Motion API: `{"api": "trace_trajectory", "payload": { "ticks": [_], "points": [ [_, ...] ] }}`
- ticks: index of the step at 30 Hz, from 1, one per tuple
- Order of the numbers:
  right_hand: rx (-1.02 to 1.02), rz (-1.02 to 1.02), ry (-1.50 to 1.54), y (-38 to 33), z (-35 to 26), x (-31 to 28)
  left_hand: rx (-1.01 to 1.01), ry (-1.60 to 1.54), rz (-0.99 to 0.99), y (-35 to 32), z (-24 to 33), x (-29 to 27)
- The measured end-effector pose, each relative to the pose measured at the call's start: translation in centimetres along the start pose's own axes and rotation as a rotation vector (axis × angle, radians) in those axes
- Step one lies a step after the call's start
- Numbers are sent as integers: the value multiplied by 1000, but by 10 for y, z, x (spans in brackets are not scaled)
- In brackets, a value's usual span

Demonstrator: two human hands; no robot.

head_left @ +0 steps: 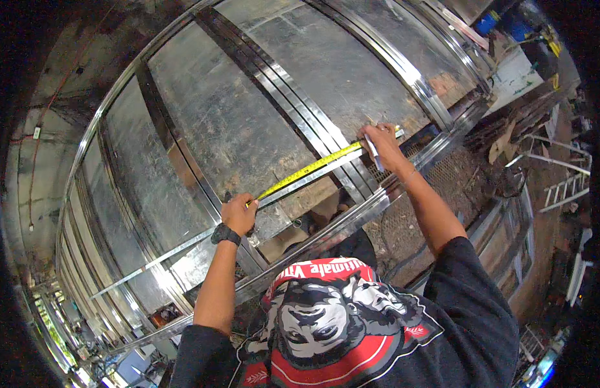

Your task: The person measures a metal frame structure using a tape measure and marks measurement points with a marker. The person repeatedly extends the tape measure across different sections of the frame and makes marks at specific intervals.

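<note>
A yellow tape measure (pixel 306 171) is stretched between my two hands, its blade lying along a thin, shiny metal bar (pixel 290 188). My left hand (pixel 240 215), with a dark watch at the wrist, is closed on the tape's left end. My right hand (pixel 384 147) is closed around its other end, higher up and to the right. A slim white piece (pixel 373 152) also shows between the right fingers; its kind is not clear. The bar crosses several polished metal profiles (pixel 293 97) of a large frame. My fingers hide both ends of the tape.
Dark, scuffed panels (pixel 203 90) fill the spaces between the profiles. A long metal edge rail (pixel 332 236) runs between my body and the work. Metal racks (pixel 565 187) stand at the right, and blue containers (pixel 506 27) are at the far right corner.
</note>
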State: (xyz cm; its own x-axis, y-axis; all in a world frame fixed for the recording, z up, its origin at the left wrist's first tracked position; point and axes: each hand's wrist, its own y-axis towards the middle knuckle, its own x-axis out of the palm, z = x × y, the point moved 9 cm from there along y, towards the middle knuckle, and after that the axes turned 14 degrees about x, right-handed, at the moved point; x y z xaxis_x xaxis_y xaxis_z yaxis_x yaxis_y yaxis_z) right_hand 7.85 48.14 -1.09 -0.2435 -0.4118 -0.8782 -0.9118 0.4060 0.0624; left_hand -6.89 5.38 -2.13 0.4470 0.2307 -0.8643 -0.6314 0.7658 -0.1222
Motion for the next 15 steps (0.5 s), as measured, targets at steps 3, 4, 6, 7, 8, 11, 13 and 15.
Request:
{"api": "trace_trajectory", "payload": {
  "ticks": [3,4,6,7,8,11,13,15],
  "points": [
    [-13,55,16,-4,-2,-9,88,-1,36,1,18,-6],
    [-2,44,20,-4,-1,-9,121,-13,63,1,23,-11],
    [7,43,25,-5,0,-10,141,-35,67,2,28,-14],
    [5,55,26,-7,0,-11,128,-44,46,2,28,-13],
    [3,67,27,-9,1,-13,115,-53,25,4,28,-12],
    [-31,82,72,-16,-6,-15,100,-91,23,1,25,-13],
    [-43,92,82,-14,-4,-14,109,-91,19,3,25,-13],
    [-36,81,88,-12,-2,-13,96,-98,11,5,24,-12]
  ]
}}
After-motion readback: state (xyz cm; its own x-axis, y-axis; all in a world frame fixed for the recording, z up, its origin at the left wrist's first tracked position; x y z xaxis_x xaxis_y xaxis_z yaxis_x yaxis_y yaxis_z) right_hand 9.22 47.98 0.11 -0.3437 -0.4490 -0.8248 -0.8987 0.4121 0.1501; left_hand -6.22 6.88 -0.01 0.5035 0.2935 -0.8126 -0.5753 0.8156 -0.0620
